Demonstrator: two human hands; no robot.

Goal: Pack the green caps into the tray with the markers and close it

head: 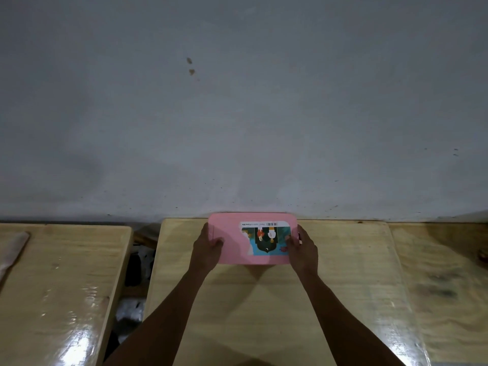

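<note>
We see the pink tray (230, 250) at the far edge of the middle wooden table (264, 307), close against the grey wall (237, 101). Its flat pink top covers it, so whatever is inside is hidden from us. A printed label (269, 240) covers the right part of the top, with a barcode strip along its far side (the picture on it reads upside down from here).

Both hands hold the tray by its short ends. The left hand (207, 248) grasps the left end, with the thumb lying on the top and the fingers wrapped round the side. The right hand (302, 248) grasps the right end in the same way, its thumb lying on the edge of the label. Both forearms reach in from the near side and spread apart toward the tray.

The tray's far edge shows against the base of the wall, and a soft shadow lies below its near edge. We cannot tell whether it rests on the table or is raised a little.

To the left, across a dark gap (134, 273), stands a second wooden table (66, 286) with a pale strip of cloth (13, 249) at its far left. To the right another wooden surface (443, 273) adjoins the middle table.
</note>
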